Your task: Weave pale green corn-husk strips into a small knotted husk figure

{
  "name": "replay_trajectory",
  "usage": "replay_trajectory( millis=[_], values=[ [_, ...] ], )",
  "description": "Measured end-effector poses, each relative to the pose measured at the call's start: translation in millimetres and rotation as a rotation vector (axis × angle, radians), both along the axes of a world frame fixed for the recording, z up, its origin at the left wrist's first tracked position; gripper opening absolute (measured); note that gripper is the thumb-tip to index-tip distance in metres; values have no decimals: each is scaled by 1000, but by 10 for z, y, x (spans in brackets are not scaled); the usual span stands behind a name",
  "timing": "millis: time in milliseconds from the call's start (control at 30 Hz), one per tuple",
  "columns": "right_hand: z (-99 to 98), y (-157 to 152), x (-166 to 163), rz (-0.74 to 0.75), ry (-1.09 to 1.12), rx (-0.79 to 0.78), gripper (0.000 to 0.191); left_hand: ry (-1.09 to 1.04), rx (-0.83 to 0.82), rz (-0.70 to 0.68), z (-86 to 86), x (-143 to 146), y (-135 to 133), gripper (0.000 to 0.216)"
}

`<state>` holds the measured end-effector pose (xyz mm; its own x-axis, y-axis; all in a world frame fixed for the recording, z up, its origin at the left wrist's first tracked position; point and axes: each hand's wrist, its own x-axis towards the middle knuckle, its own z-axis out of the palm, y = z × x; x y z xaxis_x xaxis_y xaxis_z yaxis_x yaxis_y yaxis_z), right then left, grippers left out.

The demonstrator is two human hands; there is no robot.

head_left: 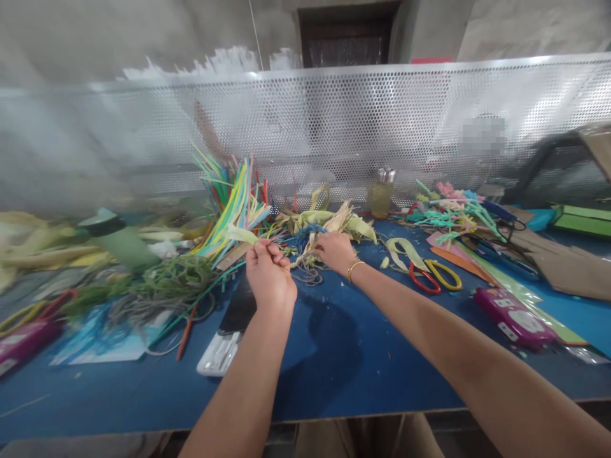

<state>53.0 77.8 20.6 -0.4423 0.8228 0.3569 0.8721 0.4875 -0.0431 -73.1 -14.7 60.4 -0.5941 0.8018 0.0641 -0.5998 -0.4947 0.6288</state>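
My left hand (270,275) is closed, its thumb pressed on a pale green strip of husk (240,235) that sticks out to the upper left. To its right, my right hand (335,252), with a gold bracelet (354,272) at the wrist, has its fingers drawn together at the near edge of a heap of husks (312,219). What those fingers grip is hidden. Blue stringy material (304,236) lies just behind them. A thin pale strand (301,257) shows between the two hands.
Colourful pipe-cleaner-like stems (238,200) stand behind my left hand. Tangled grey-green cord (162,296), a green tumbler (119,242) and a white case (217,353) lie left. Red-and-yellow-handled scissors (432,277), a purple box (513,318) and a jar (382,194) are right. Perforated metal panel (277,127) stands behind.
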Motion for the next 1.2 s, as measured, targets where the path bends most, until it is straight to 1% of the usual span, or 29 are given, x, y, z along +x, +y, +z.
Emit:
replay_trajectory(
  millis=[100, 167, 200, 233, 300, 400, 433, 467, 533, 633, 667, 700, 767, 800, 833, 867, 933, 967, 1067, 1133, 1167, 1200],
  values=[
    [-7, 58, -51, -2, -4, 7, 26, -3, 26, 11, 14, -49, 0, 18],
    [40, 97, -52, 20, 11, 3, 24, 1, 34, 21, 30, -82, -4, 18],
    [84, 113, -44, 28, 52, 0, 23, 4, 32, 24, 37, -95, -6, 19],
    [143, 126, -33, 39, 133, -9, 21, 8, 30, 25, 43, -106, -9, 19],
    [294, 135, 2, 76, 401, -80, 18, 12, 29, 22, 52, -120, -11, 19],
    [542, 88, 79, 205, 894, -328, 14, -4, 44, -22, 52, -122, -5, 18],
    [611, 55, 109, 255, 1019, -420, 14, -18, 44, -47, 48, -116, -2, 17],
    [668, 15, 139, 291, 1101, -491, 14, -36, 41, -80, 42, -106, 1, 17],
    [737, -87, 194, 292, 1157, -548, 16, -73, 32, -192, 26, -70, 2, 16],
    [734, -291, 251, 249, 1081, -556, 16, -90, 51, -449, -1, 8, -9, 13],
    [708, -378, 265, 262, 1020, -558, 15, -89, 64, -514, -6, 28, -14, 12],
    [672, -476, 281, 295, 929, -548, 13, -95, 72, -545, -7, 38, -17, 13],
    [568, -701, 328, 398, 687, -486, 11, -139, 72, -525, 7, 9, -15, 19],
    [503, -820, 366, 438, 546, -465, 12, -178, 65, -485, 20, -33, -9, 23],
    [433, -938, 419, 433, 426, -444, 13, -210, 64, -460, 37, -91, 0, 25],
    [359, -1046, 491, 413, 353, -418, 16, -229, 64, -441, 54, -159, 11, 26],
    [216, -1213, 702, 349, 291, -351, 20, -216, 66, -352, 87, -304, 34, 27],
    [153, -1265, 841, 301, 289, -323, 22, -206, 75, -335, 98, -367, 45, 26],
    [17, -1293, 1329, 96, 292, -243, 22, -238, 70, -275, 100, -472, 64, 30],
    [-26, -1248, 1615, -74, 269, -183, 24, -207, 48, -280, 82, -467, 63, 28],
    [-35, -1223, 1717, -125, 268, -160, 23, -174, 35, -297, 73, -447, 57, 26],
    [-38, -1203, 1785, -142, 276, -156, 23, -139, 25, -319, 67, -421, 44, 25]
  ],
)
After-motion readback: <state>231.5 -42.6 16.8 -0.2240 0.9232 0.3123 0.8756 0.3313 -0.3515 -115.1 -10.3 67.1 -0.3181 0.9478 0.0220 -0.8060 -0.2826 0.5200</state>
